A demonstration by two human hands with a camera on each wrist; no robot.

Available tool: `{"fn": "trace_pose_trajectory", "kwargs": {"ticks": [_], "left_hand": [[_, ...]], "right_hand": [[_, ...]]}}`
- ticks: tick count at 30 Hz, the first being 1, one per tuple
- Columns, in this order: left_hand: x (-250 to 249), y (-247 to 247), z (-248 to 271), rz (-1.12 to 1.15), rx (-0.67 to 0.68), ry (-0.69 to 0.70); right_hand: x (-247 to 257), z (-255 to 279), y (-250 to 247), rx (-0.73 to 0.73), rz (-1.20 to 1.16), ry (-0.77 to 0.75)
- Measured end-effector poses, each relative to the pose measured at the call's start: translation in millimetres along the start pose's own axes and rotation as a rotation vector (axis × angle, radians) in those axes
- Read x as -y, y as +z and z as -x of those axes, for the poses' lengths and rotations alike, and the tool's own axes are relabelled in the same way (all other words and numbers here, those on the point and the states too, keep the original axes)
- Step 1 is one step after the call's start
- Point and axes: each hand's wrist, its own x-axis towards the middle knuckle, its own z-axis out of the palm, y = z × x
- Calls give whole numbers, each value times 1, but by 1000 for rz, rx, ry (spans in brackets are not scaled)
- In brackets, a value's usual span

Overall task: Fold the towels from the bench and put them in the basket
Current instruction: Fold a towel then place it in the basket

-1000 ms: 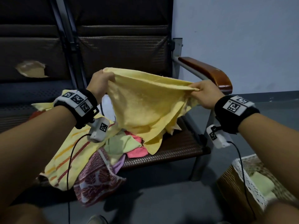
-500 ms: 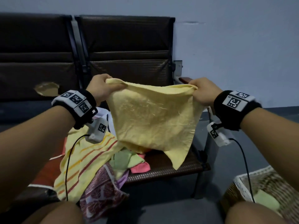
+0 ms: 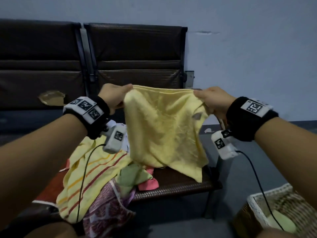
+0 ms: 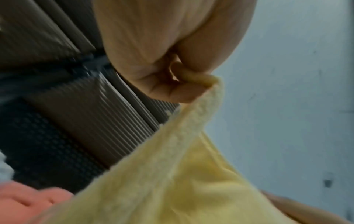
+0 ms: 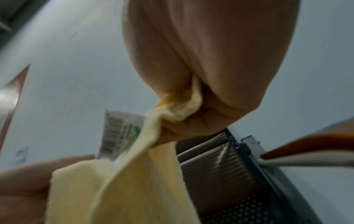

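Left hand (image 3: 114,97): clamped on top left corner of yellow towel (image 3: 164,133), thumb over edge, fingers curled beneath. Right hand (image 3: 213,102): pinched on top right corner, cloth bunched in fist; printed tag (image 5: 122,134) just beside grip. Towel hung between both hands, above bench (image 3: 173,186), lower edge loose and uneven.

Largest to smallest:
- Bench: one, two dark seat backs behind hands, woven seat below.
- Pile below left hand: striped towel (image 3: 92,172), one; patterned maroon cloth (image 3: 106,212), one; green cloth (image 3: 132,176), one; pink cloth (image 3: 148,184), one; red cloth under stripes, partly hidden, count uncertain.
- Basket (image 3: 253,203): one, low and right of right hand, pale green cloth (image 3: 281,222) inside, fold count not visible.
- Yellow towel: one, in hand.

Handling, judged: light, soft, limp; no stiffness, sags between grips. Not slippery, not fragile. Best held at corners along top hem, kept taut; lower corners likely to swing when brought together.
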Motion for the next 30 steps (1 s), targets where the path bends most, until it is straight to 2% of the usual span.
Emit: {"fn": "trace_pose_trajectory", "kwargs": {"ticks": [2,4,8,10,11,13,15,16,18,19,20,21,22,24,26,28,30], "left_hand": [[-17,30,16,183,72,-29],[-29,59,35,229,202,30],[-34,91,64,54,303,234],[-33,91,66,34,369,233],[-32,89,64,42,386,219],[-28,81,54,32,332,234],[-22,74,45,20,292,264],[-20,71,42,26,352,254],[-16,66,36,93,631,174],[-16,64,33,142,788,116],[-16,61,31,174,887,47],[-17,60,26,174,902,-3],[-19,59,21,159,861,-27],[-20,58,6,71,697,1],[-24,60,-8,-168,551,158],[-29,65,-26,-536,405,364],[-37,75,-41,-671,254,452]], "right_hand": [[5,0,16,7,-58,31],[10,-1,33,39,-83,37],[19,2,47,196,-231,43],[18,4,44,225,-166,20],[17,5,42,217,-143,10],[12,4,38,220,-89,-33],[9,3,36,308,-50,-87],[10,3,35,369,-56,-103],[14,2,34,434,-86,-117],[16,-1,34,423,-90,-116],[17,-5,32,384,-90,-103],[18,-9,29,333,-81,-86],[17,-13,25,306,-63,-71],[13,-22,15,334,75,-82],[8,-35,7,295,374,-136],[5,-50,5,158,596,-198],[5,-65,4,-33,588,-259]]}}
